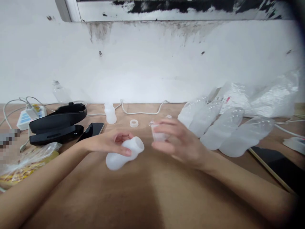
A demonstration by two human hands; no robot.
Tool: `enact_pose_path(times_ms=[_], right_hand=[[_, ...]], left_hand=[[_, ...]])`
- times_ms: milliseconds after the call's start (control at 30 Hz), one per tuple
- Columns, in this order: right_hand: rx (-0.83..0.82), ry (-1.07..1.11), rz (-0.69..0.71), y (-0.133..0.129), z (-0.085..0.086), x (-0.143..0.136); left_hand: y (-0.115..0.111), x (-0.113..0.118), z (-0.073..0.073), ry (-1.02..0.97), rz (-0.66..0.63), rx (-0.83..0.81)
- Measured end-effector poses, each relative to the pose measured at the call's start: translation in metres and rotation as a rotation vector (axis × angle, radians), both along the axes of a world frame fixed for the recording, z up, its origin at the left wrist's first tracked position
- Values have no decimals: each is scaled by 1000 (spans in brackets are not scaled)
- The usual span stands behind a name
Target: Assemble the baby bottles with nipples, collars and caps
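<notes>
My left hand (107, 143) is closed round the body of a frosted white plastic bottle (121, 160). The bottle lies tilted, its uncovered round mouth pointing up and to the right. Across a small gap, my right hand (183, 143) pinches a translucent, cup-shaped cap (159, 133); motion blurs the fingers a little. Behind the hands a clear ring (133, 123) lies flat on the wooden table (133, 197). A small clear plastic piece (168, 117) sits behind my right hand, with another partly hidden by the fingers.
At the back stands a smaller frosted bottle (110, 114). Several frosted bottles (221, 132) lean in a row at right, before plastic bags (269, 95). A phone (91, 131), a black case (57, 122), a power strip (22, 118) and a snack bag (30, 162) lie left; a tablet (276, 165) lies right.
</notes>
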State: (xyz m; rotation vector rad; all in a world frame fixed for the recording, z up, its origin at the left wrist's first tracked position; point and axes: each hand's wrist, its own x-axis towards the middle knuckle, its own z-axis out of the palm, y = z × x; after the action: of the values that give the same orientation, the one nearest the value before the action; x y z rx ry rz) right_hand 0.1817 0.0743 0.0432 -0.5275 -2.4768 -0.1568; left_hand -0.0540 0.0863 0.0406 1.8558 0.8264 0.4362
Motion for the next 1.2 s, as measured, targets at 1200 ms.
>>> enact_pose_path(times_ms=[1200], right_hand=[[-485, -269, -262, 11, -34, -9]], left_hand=[[78, 0, -51, 497, 845, 906]])
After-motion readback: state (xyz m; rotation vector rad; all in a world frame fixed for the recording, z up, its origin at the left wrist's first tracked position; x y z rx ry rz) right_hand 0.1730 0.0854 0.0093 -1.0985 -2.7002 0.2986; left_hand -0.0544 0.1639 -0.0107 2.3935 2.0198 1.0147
